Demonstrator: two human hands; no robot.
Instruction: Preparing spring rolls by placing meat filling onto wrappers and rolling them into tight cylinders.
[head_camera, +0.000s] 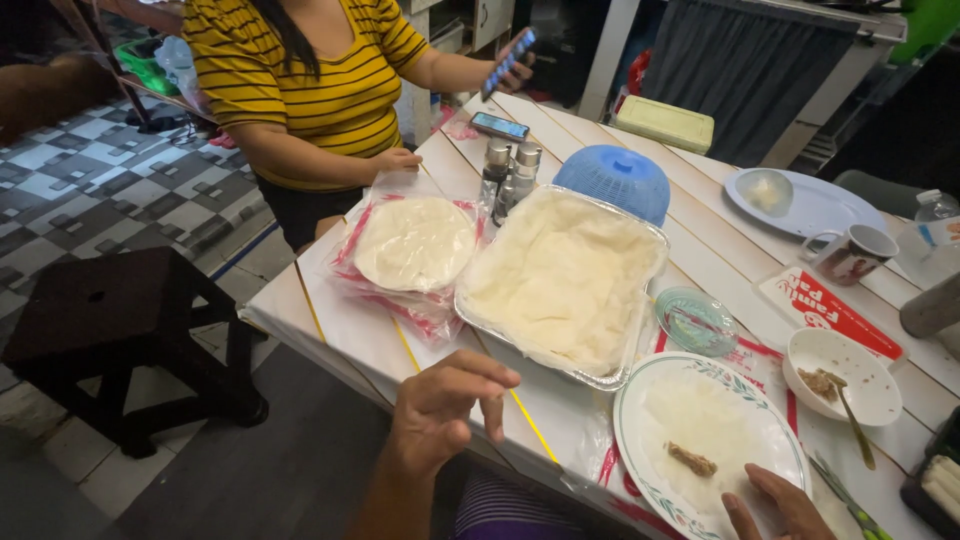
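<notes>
1. Looking down from the head camera, I see my left hand (440, 405) nearest, hovering over the table's near edge with fingers loosely curled and holding nothing.
2. My right hand (775, 505) rests at the near rim of a floral-edged plate (640, 440); its fingers lie open, pressing on a thin translucent wrapper (705, 420) spread on that plate, with a small strip of brown filling (692, 460) just beside them.
3. Right of the plate stands a white bowl (880, 395) of filling with a spoon (855, 420) in it.
4. Farther in, a foil tray (565, 280) of stacked wrappers sits beside a plastic bag of round wrappers (415, 245).
5. The surface is a white slatted table (700, 215); a blue dome cover (615, 180) and a mug (850, 255) stand farther back.
6. Across it, a person in a yellow striped top (310, 80) holds a phone, standing on a grey checkered floor (110, 185) near a dark stool (120, 320).
</notes>
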